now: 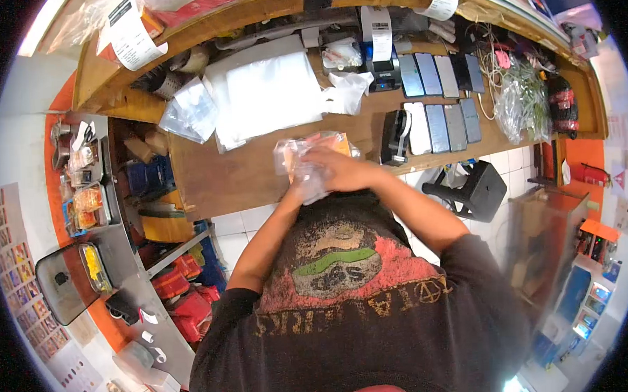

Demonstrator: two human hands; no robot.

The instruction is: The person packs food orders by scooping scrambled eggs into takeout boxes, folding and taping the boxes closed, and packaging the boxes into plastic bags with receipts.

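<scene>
Close to my body, at the front edge of the wooden counter, both hands are on an orange packet (340, 144) in a crumpled clear plastic bag (312, 184). My right hand (342, 169) lies across the bag from the right, its fingers bent over the plastic and pointing left. My left hand (300, 185) grips the bag from the left side. Plastic and the other hand cover most of its fingers. Just beyond them, a stack of clear plastic sleeves (271, 86) lies on the counter.
Phones (438, 126) lie in two rows at the right of the wooden counter (211, 174). A black stand (395, 138) and a small black printer (384, 74) are nearby. Cables (490, 83) and a plastic-wrapped bundle (524, 103) sit farther right. A black stool (478, 189) stands below.
</scene>
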